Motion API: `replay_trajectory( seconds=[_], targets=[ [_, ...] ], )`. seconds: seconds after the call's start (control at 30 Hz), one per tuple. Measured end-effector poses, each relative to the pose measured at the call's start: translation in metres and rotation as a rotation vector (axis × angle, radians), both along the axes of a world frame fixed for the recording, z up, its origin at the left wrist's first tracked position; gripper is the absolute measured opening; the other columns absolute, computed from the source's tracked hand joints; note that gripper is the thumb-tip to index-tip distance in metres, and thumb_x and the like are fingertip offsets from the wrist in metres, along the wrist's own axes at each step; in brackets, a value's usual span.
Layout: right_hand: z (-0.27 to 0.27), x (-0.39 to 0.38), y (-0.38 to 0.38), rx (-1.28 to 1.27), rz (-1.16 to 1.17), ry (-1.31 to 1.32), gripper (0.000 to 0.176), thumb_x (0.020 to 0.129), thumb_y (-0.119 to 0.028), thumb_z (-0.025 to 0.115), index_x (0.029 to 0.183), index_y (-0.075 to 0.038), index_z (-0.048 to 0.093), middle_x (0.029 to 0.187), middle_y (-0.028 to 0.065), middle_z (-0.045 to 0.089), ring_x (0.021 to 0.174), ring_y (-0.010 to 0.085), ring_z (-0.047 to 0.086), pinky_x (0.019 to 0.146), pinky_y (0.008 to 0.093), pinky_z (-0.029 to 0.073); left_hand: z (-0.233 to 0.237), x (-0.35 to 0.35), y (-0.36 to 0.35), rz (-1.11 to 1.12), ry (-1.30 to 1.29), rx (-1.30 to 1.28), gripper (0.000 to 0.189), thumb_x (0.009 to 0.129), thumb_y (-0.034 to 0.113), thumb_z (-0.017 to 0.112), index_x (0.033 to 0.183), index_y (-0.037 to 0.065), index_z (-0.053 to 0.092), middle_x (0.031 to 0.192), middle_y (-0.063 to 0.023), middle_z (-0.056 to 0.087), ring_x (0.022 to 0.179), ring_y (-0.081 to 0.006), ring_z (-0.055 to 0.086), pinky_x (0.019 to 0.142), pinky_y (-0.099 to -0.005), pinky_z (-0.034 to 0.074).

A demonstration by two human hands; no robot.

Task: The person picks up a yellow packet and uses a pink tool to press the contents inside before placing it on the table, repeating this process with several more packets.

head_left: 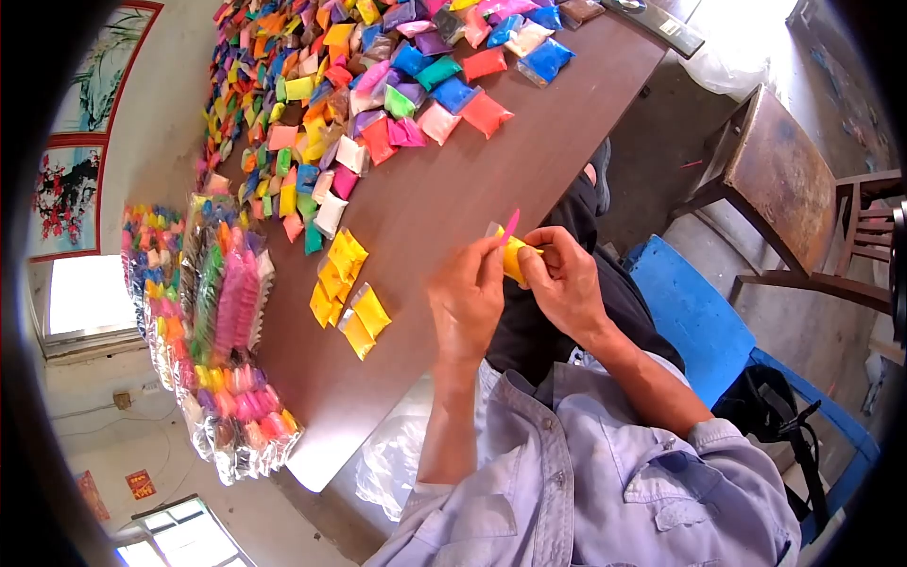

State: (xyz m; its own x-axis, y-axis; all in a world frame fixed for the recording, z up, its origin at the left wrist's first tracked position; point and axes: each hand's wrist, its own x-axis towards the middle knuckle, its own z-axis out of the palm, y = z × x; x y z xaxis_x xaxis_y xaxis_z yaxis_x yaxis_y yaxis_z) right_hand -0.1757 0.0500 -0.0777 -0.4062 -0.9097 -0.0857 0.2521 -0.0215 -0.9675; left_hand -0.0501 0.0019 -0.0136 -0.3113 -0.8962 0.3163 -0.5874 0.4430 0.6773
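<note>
Both of my hands are raised over the table's near edge, at a small yellow packet. My left hand is closed, thumb and forefinger pinched at the packet's left side. From the other side my right hand grips it between thumb and bent fingers. A thin pink plastic stick pokes up between the hands, its lower end hidden at the left fingertips. Left of my hands, a small group of yellow packets lies on the brown table, with a few more yellow packets beside it.
A large heap of colourful packets covers the table's far part. Bulky clear bags of coloured packets stand along the left edge. To the right are a blue seat and a wooden stool.
</note>
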Motion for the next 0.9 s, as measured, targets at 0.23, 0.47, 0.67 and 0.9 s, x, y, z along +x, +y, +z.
replay_trajectory(
  seconds=[0.23, 0.47, 0.67, 0.9],
  targets=[
    [0.003, -0.003, -0.001, 0.008, 0.007, 0.159, 0.021, 0.097, -0.011, 0.073, 0.105, 0.006, 0.064, 0.084, 0.0121, 0.073, 0.071, 0.0092, 0.069, 0.064, 0.0248, 0.055, -0.005, 0.007, -0.005, 0.021, -0.191, -0.003, 0.011, 0.098, 0.009, 0.073, 0.107, 0.002, 0.072, 0.094, -0.0164, 0.076, 0.082, -0.0359, 0.075, 0.070, -0.0410, 0.060],
    [0.010, -0.005, -0.001, 0.068, -0.011, 0.169, 0.022, 0.098, -0.012, 0.071, 0.105, 0.007, 0.064, 0.084, 0.0150, 0.074, 0.071, 0.0136, 0.072, 0.062, 0.0253, 0.057, 0.004, 0.019, -0.019, 0.097, -0.197, 0.004, 0.008, 0.099, 0.009, 0.071, 0.103, 0.003, 0.071, 0.095, -0.0179, 0.076, 0.084, -0.0356, 0.075, 0.069, -0.0420, 0.060],
    [0.009, -0.005, -0.001, 0.097, -0.013, 0.084, 0.020, 0.098, -0.011, 0.071, 0.104, 0.006, 0.063, 0.083, 0.0149, 0.074, 0.072, 0.0154, 0.075, 0.060, 0.0259, 0.058, -0.004, 0.006, 0.016, 0.013, -0.125, -0.044, 0.010, 0.101, 0.009, 0.070, 0.106, 0.002, 0.071, 0.095, -0.0172, 0.076, 0.083, -0.0354, 0.076, 0.070, -0.0419, 0.060],
    [0.004, -0.002, -0.001, 0.087, -0.048, 0.060, 0.023, 0.098, -0.011, 0.072, 0.112, 0.004, 0.060, 0.080, 0.0131, 0.072, 0.070, 0.0134, 0.073, 0.061, 0.0258, 0.057, -0.012, 0.022, -0.009, 0.159, -0.180, -0.047, 0.010, 0.098, 0.009, 0.073, 0.104, 0.002, 0.073, 0.094, -0.0148, 0.076, 0.080, -0.0302, 0.075, 0.068, -0.0392, 0.059]
  ],
)
